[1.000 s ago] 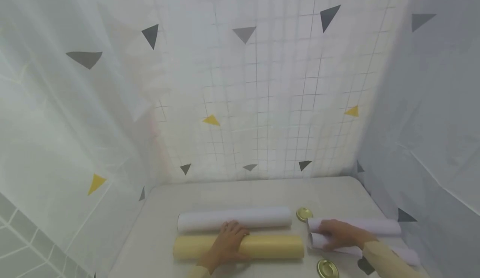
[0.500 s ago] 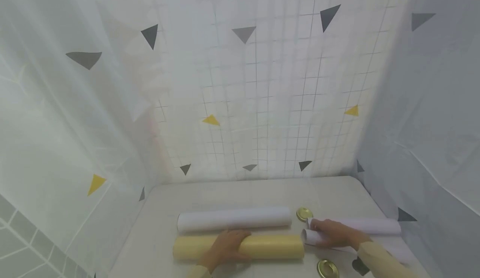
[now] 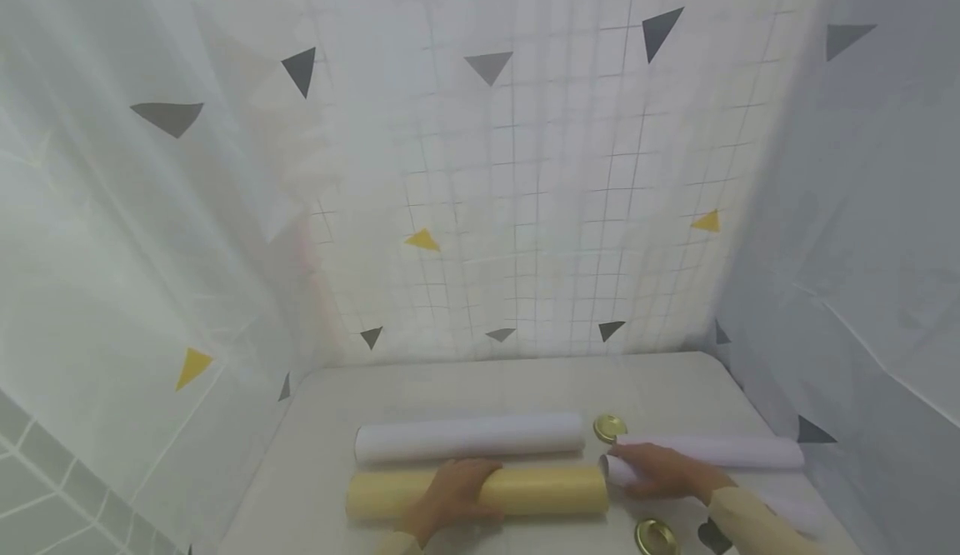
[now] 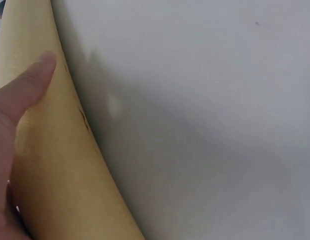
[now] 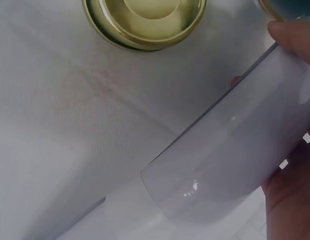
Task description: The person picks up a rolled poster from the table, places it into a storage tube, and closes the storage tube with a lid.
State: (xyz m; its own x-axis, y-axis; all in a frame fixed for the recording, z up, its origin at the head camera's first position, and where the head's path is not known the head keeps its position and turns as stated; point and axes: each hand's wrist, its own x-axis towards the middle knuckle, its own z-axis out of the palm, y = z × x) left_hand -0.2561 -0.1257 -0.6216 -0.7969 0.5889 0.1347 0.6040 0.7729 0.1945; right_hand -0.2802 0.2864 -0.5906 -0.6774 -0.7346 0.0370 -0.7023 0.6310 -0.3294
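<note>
My left hand (image 3: 453, 492) grips a yellow cardboard tube (image 3: 555, 491) lying crosswise on the table. In the left wrist view its thumb (image 4: 37, 75) presses along the tube's side, near a small dark tear. To the right, my right hand (image 3: 666, 472) holds a white paper roll (image 3: 617, 470) near its left end, which lies close by the tube's right end. The right wrist view has the thumb on one side of the glossy roll (image 5: 220, 145) and a fingertip showing on the other. A second white roll (image 3: 750, 452) lies just behind it.
A thicker white roll (image 3: 472, 438) lies behind the yellow tube. Round gold lids sit on the white table (image 3: 450, 384), one lid (image 3: 609, 427) farther back and another lid (image 3: 656, 537) near the front. Pale plastic sheeting (image 3: 495, 172) with printed triangles encloses the table's back and sides.
My right hand has slid left with the nearer white roll, bringing its end close to the yellow tube. The left hand's fingers have drawn back over the tube, which stays in place.
</note>
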